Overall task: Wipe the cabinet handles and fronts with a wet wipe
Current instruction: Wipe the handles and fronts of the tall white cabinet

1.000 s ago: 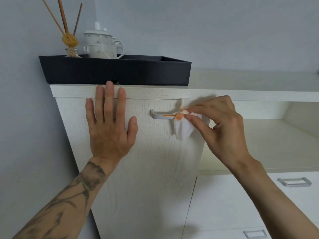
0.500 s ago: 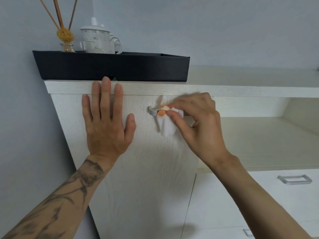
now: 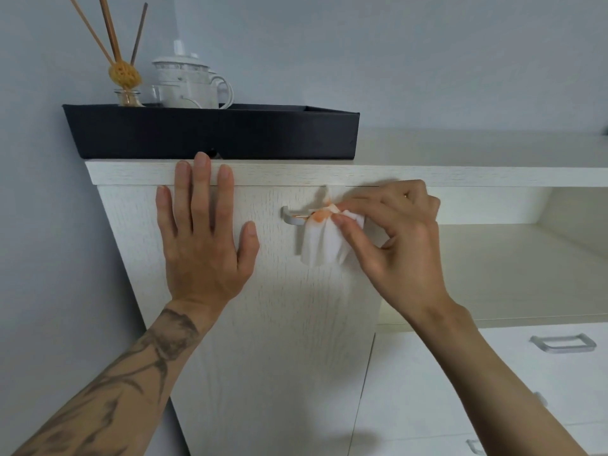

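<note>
A white wood-grain cabinet door [image 3: 273,340] fills the middle of the view. Near its top is a silver bar handle [image 3: 291,215] with an orange smear on it. My right hand [image 3: 398,238] pinches a white wet wipe [image 3: 320,241] around the handle; the wipe carries an orange stain at the pinch and hangs down below it. The right part of the handle is hidden by the wipe and my fingers. My left hand [image 3: 204,238] lies flat on the door, fingers spread, fingertips reaching the cabinet's top edge.
A black tray [image 3: 210,133] sits on the cabinet top with a white lidded mug [image 3: 189,83] and a reed diffuser [image 3: 126,77] inside. An open shelf [image 3: 513,271] lies to the right. Below it are drawers with silver handles [image 3: 562,343]. A grey wall stands at the left.
My right hand slid the wipe left along the handle, then back a little to the right. My left hand stays flat on the door.
</note>
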Available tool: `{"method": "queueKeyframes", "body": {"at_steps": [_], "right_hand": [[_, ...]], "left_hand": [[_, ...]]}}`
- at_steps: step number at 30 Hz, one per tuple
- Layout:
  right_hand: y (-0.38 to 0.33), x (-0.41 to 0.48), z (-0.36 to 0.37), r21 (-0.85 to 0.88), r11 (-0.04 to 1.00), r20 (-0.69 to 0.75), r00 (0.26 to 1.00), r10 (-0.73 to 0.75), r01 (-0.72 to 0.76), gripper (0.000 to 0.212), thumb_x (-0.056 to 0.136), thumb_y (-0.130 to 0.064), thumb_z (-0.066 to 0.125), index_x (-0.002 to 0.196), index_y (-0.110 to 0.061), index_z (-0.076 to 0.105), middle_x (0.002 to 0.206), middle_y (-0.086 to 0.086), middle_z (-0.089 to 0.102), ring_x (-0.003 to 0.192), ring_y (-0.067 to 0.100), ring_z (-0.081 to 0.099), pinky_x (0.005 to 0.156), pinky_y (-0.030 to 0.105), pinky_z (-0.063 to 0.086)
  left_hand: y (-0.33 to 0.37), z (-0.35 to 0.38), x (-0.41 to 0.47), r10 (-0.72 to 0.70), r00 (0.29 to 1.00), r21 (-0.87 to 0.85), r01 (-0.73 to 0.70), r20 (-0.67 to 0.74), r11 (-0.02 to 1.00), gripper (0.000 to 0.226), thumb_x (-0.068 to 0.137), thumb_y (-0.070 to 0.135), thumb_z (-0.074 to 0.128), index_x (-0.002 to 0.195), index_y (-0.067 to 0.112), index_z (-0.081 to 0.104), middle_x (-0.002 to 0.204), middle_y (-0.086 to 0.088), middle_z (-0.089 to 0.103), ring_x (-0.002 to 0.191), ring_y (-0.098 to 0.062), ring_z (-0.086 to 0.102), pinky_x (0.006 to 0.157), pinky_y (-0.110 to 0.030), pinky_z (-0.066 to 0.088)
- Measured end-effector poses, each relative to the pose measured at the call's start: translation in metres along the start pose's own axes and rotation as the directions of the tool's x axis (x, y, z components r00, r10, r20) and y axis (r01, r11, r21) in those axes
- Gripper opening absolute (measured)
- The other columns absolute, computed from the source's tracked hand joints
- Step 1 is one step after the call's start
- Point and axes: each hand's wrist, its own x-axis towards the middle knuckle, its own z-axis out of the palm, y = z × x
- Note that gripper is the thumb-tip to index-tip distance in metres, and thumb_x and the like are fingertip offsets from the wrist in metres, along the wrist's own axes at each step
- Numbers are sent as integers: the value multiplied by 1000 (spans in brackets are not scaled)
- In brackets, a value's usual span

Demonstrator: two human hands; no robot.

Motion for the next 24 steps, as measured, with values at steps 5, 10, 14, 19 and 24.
{"method": "queueKeyframes", "body": {"at_steps": [5,10,14,19,24], "right_hand": [[-18,6,19,27,999,45,998,-35,34,17,100,-38,69,110,-29,81,111,-16,72,112,10,51,95,34,28],[-7,1,12,13,1000,-12,1000,-12,12,13,98,-34,74,107,-28,81,110,-14,73,112,9,50,93,34,29],[-23,7,27,36,998,30,998,-47,46,16,98,-36,74,111,-29,81,110,-15,74,111,12,53,94,34,28],[-17,3,20,25,999,3,1000,-28,28,13,97,-29,75,109,-29,81,110,-14,74,111,14,52,94,34,29],[-42,10,38,-3,1000,31,1000,6,-6,18,97,-40,76,111,-31,82,105,-14,73,108,15,54,94,33,29]], "left_hand": [[0,0,0,-3,1000,2,3,-4,1000,70,112,43,32,172,13,12,175,-18,15,166,-28,-2,134,-52,3],[-1,1,-1,4,1000,2,-4,-11,1000,71,111,42,32,172,14,9,175,-18,13,166,-29,-1,134,-52,3],[-2,1,-1,13,1000,4,-13,-9,1000,72,111,42,34,172,13,8,175,-19,15,166,-29,-1,134,-53,4],[-2,2,-1,3,1000,5,-3,-6,1000,73,110,43,34,172,14,9,175,-17,13,166,-28,-2,135,-52,3],[-3,2,-2,20,1000,8,-20,-10,1000,74,110,42,37,172,14,8,176,-19,15,166,-31,2,134,-55,7]]}}
